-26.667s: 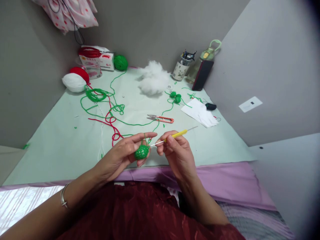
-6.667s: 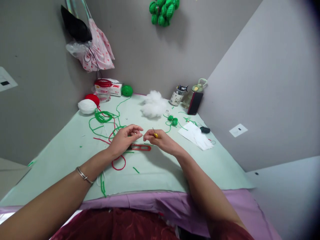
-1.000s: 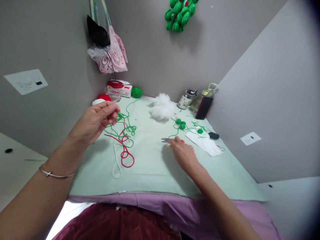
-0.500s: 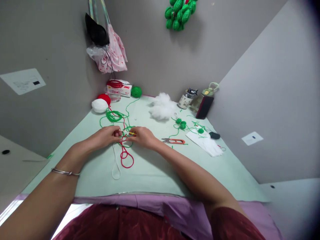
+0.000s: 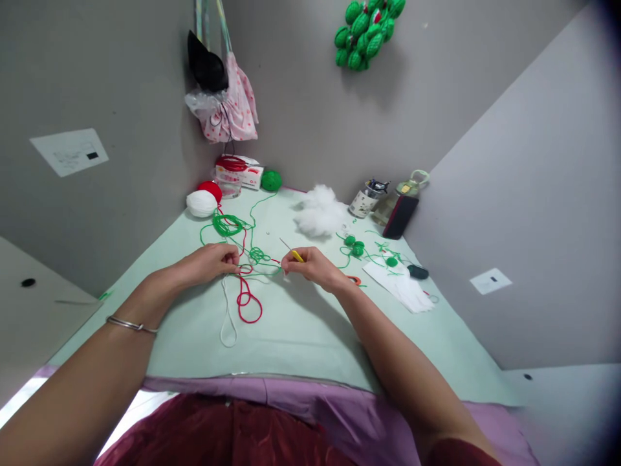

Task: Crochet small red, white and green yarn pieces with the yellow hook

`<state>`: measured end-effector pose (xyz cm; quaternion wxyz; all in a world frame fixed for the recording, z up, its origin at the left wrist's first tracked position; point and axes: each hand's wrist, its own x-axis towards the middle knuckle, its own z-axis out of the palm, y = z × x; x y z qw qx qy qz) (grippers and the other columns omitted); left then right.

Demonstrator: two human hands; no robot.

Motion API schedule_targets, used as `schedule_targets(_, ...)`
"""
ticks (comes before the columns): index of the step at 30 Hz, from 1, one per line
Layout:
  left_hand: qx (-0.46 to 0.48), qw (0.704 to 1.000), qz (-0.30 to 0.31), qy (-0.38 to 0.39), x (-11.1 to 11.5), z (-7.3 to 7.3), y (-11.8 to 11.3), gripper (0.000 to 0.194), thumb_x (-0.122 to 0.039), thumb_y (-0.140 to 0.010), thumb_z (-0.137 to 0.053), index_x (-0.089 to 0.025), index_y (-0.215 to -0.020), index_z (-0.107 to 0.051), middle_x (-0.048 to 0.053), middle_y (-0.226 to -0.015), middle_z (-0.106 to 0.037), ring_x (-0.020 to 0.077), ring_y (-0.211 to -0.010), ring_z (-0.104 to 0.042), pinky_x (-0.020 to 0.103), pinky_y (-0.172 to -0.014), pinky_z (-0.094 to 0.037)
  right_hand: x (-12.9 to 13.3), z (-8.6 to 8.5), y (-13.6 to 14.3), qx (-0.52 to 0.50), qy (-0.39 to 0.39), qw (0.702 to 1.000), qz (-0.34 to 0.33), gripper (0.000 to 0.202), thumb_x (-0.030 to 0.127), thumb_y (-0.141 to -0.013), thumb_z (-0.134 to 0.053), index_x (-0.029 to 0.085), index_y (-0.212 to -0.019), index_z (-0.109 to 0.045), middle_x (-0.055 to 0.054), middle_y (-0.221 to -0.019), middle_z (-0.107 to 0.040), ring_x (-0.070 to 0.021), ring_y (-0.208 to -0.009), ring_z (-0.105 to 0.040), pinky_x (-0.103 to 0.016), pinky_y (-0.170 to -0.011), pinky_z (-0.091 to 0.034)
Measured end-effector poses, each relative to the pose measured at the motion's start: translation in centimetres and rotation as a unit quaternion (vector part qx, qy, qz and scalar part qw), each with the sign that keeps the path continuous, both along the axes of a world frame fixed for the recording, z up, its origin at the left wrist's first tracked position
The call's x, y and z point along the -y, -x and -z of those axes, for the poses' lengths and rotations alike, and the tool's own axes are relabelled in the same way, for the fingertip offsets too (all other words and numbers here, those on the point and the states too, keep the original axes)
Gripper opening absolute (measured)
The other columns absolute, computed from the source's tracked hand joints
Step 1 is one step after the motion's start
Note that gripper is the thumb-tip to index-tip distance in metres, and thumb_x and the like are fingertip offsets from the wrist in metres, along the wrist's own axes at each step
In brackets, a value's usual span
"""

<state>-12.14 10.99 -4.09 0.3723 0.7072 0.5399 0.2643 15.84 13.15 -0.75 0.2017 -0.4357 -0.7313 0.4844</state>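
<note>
My left hand (image 5: 220,261) is closed in a pinch on yarn, with a white loop (image 5: 228,317) and a red loop (image 5: 250,307) lying on the table just below it. My right hand (image 5: 308,265) is closed around a crochet hook with a yellow handle (image 5: 297,256), its thin metal tip pointing up and left. Green and red strands run between the two hands, and a small pale bit shows under my right fingertips. Loose green yarn (image 5: 228,225) lies coiled beyond my left hand.
White (image 5: 202,203), red (image 5: 212,189) and green (image 5: 271,180) yarn balls stand at the back left. White stuffing (image 5: 320,212) lies at the back middle. Orange-handled snips (image 5: 356,280) are partly behind my right wrist. A phone (image 5: 400,217) leans at the back right.
My right hand has moved right, away from my left hand, with the hook, drawing strands out between them. The view has shifted slightly. My left hand keeps its pinch.
</note>
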Motion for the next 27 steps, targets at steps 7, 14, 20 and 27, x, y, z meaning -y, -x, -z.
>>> schedule_targets(7,0.066,0.997,0.030,-0.039,0.7,-0.7,-3.9,0.034,-0.043,-0.084,-0.069,-0.024,-0.112,-0.072,-0.002,-0.074,-0.060,0.0181,-0.066,-0.054,0.029,-0.065,-0.042,0.5,-0.3,-0.1,-0.065,0.069,0.995,0.019,0.024,0.040,-0.073,-0.069,0.017,-0.080,-0.070,0.000,-0.075,-0.071,-0.0057,-0.049,-0.030,-0.023,-0.046,-0.023)
schedule_targets(14,0.060,0.994,-0.035,-0.081,0.0,-0.3,-2.1,0.016,-0.033,-0.074,-0.077,-0.023,-0.063,-0.070,0.001,-0.071,-0.062,0.0209,-0.071,-0.052,0.031,-0.069,-0.036,0.7,-1.9,-5.2,-0.058,0.016,0.989,0.138,0.029,0.044,-0.070,-0.072,0.016,-0.081,-0.071,-0.001,-0.074,-0.070,-0.0052,-0.047,-0.029,-0.024,-0.045,-0.021)
schedule_targets(20,0.175,0.966,-0.158,-0.104,0.7,-2.0,-1.0,0.042,-0.034,-0.073,-0.084,-0.022,-0.112,-0.073,0.000,-0.090,-0.061,0.0171,-0.073,-0.048,0.029,-0.068,-0.036,0.7,-4.1,-15.3,-0.055,-0.183,0.886,0.422,0.021,0.032,-0.068,-0.072,0.018,-0.081,-0.062,0.004,-0.068,-0.054,-0.0085,-0.054,-0.032,-0.025,-0.051,-0.023)
schedule_targets(27,0.409,0.912,-0.018,0.027,1.8,-6.4,-6.0,0.038,-0.055,-0.089,-0.069,-0.017,-0.084,-0.073,-0.001,-0.069,-0.051,0.0107,-0.056,-0.040,0.026,-0.055,-0.041,1.6,-4.2,-12.0,-0.122,-0.221,0.873,0.417,0.036,0.052,-0.081,-0.062,0.018,-0.090,-0.066,0.007,-0.058,-0.044,-0.0095,-0.048,-0.027,-0.027,-0.047,-0.020)
